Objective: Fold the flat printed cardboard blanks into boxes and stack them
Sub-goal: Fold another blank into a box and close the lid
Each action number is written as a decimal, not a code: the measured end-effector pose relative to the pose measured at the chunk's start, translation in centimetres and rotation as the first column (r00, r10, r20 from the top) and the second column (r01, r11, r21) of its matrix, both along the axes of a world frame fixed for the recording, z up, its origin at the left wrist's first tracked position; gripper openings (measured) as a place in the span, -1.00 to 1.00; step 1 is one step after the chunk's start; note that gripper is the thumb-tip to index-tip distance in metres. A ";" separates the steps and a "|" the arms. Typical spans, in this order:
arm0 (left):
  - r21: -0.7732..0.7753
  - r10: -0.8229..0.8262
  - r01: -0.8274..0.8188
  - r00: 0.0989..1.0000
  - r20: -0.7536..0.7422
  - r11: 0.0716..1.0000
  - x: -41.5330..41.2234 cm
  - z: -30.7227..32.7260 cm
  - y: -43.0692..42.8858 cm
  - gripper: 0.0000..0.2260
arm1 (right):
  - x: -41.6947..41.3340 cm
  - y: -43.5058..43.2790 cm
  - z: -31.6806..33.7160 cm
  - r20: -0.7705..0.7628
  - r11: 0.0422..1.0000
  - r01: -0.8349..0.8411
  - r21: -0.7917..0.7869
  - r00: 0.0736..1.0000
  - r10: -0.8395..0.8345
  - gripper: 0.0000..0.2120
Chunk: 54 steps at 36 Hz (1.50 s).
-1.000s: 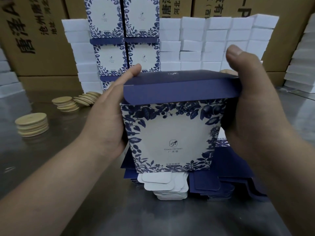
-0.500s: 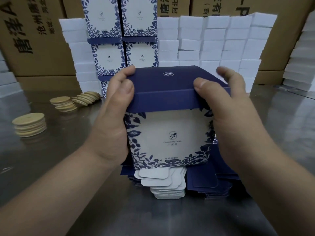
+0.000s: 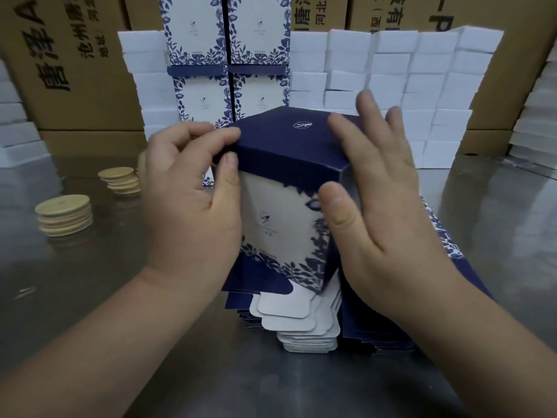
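A folded box (image 3: 280, 212) with a navy lid and blue floral print stands upright on the pile of flat blanks (image 3: 301, 324). My left hand (image 3: 193, 206) grips its left top corner, thumb on the front face and fingers curled over the lid edge. My right hand (image 3: 370, 200) lies flat against the right side with straight fingers, its thumb on the front corner. Behind, finished printed boxes (image 3: 229, 64) stand stacked in two columns.
White foam blocks (image 3: 391, 82) are piled along the back, with brown shipping cartons (image 3: 75, 55) behind them. Two short stacks of round wooden discs (image 3: 64, 217) sit on the steel table (image 3: 90, 282) at the left. More white blocks stand at both side edges.
The box has turned so one corner faces me. My right hand went from curling over the lid to lying flat on the box's right side; my left hand stays on the left corner.
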<state>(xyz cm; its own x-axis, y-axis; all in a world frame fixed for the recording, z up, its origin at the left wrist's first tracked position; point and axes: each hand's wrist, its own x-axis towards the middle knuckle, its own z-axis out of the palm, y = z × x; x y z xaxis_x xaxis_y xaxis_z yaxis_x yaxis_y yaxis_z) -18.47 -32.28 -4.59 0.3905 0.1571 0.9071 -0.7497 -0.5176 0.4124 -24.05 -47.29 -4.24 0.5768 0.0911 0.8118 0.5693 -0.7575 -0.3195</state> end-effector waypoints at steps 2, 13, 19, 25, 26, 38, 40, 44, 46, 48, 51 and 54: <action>0.090 0.062 -0.064 0.998 0.024 0.994 -0.3 -0.2 -0.1 -0.74 | -0.1 0.4 0.1 0.014 0.999 -0.003 -0.037 1.000 0.004 -0.56; 0.162 -0.086 0.099 0.993 -0.086 0.982 -2.2 0.1 -1.0 -0.68 | 0.0 0.8 -0.2 -0.049 0.973 -0.214 -0.081 0.976 0.211 -0.39; 0.148 -0.114 0.117 0.993 -0.028 0.982 -1.7 -0.4 -0.6 -0.67 | 1.2 -1.3 0.2 -0.095 0.880 -0.072 0.469 0.987 0.132 -0.39; 0.072 -0.143 0.140 0.989 0.038 0.987 -0.7 -0.9 0.0 -0.77 | 2.4 -2.4 -0.4 -0.314 0.771 -0.043 0.635 0.898 0.308 -0.60; 0.032 -0.150 0.149 0.988 0.031 0.988 -0.5 -0.9 0.2 -0.77 | 2.5 -2.4 -0.4 -0.318 0.783 -0.054 0.619 0.895 0.314 -0.57; -0.419 -0.253 0.193 0.963 -0.094 0.887 2.2 -0.6 1.6 -0.75 | 2.7 -2.3 5.5 -0.298 0.972 0.031 0.232 0.954 0.040 -0.79; -0.422 -0.283 0.216 0.954 -0.103 0.881 2.2 -0.7 1.7 -0.75 | 3.6 -2.4 6.9 -0.216 0.963 0.001 0.268 0.975 0.059 -0.82; -0.456 -0.409 0.331 0.909 -0.082 0.826 2.5 -0.3 1.9 -0.75 | 5.7 -1.8 7.3 -0.201 0.941 -0.113 0.319 0.962 0.184 -0.90; -0.456 -0.449 0.365 0.889 -0.088 0.812 2.7 -0.2 2.0 -0.74 | 6.5 -1.3 6.4 -0.252 0.939 -0.192 0.285 0.930 0.266 -0.89; -0.437 -0.437 0.353 0.894 -0.105 0.827 2.9 -0.2 2.0 -0.73 | 6.8 -1.1 5.4 -0.271 0.930 -0.263 0.256 0.904 0.330 -0.90; -0.397 -0.344 0.274 0.932 -0.116 0.876 2.8 -0.3 2.0 -0.72 | 6.8 -1.5 4.8 -0.224 0.936 -0.297 0.190 0.915 0.336 -0.83; -0.333 -0.159 0.107 0.978 -0.133 0.937 2.8 -0.1 2.0 -0.71 | 6.6 -2.3 5.2 -0.242 0.950 -0.304 0.073 0.919 0.312 -0.71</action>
